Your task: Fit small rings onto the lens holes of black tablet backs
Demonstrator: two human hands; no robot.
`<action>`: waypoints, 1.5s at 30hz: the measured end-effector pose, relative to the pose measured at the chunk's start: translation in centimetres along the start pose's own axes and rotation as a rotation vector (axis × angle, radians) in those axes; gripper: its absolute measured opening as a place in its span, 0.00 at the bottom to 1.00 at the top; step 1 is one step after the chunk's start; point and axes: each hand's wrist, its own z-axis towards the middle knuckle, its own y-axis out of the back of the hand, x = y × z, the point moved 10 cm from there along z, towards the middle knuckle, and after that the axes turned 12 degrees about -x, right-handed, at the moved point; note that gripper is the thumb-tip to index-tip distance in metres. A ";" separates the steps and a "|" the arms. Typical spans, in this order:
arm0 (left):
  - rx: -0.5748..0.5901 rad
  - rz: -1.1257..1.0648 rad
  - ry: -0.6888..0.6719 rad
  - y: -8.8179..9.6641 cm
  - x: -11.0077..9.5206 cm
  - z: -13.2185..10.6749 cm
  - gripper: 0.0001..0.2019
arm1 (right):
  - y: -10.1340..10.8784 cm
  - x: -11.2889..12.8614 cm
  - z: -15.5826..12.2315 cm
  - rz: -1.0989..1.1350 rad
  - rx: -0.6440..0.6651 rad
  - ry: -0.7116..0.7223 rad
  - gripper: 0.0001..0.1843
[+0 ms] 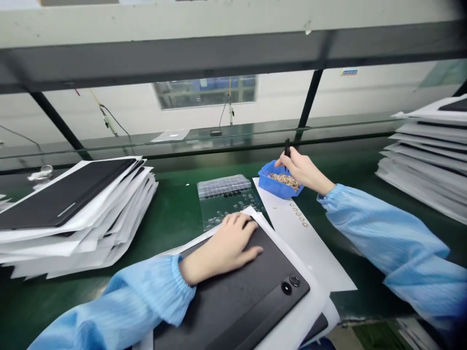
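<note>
Both hands [228, 245] over a green worktop [175, 214], white wall [282, 97] beyond.

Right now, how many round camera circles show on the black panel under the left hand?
2, near the right corner of the black panel: a lower circle, an upper circle to its right. The left hand may hide others.

At lower center, a black panel [226, 296] is showing a smooth, matt finish, its round lenses [286, 288] gleaming above matt white paper [321, 301]. Mid-frame, clear plastic packaging [226, 186] is catching light near a smooth blue plastic bin [274, 188]; crinkled cloth sleeves [383, 228] are flanking a glossy green worktop [175, 209].
</note>
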 end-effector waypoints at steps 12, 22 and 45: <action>0.056 0.068 0.332 -1.8 5.7 -0.8 0.30 | -18.9 5.5 -3.3 -0.018 0.542 0.291 0.14; 0.090 0.036 0.380 -1.8 5.8 -0.9 0.31 | -20.3 5.2 -3.5 0.003 0.586 0.282 0.14; 0.073 0.089 0.336 -1.5 5.5 -0.7 0.27 | -21.1 5.2 -3.4 0.022 0.471 0.312 0.15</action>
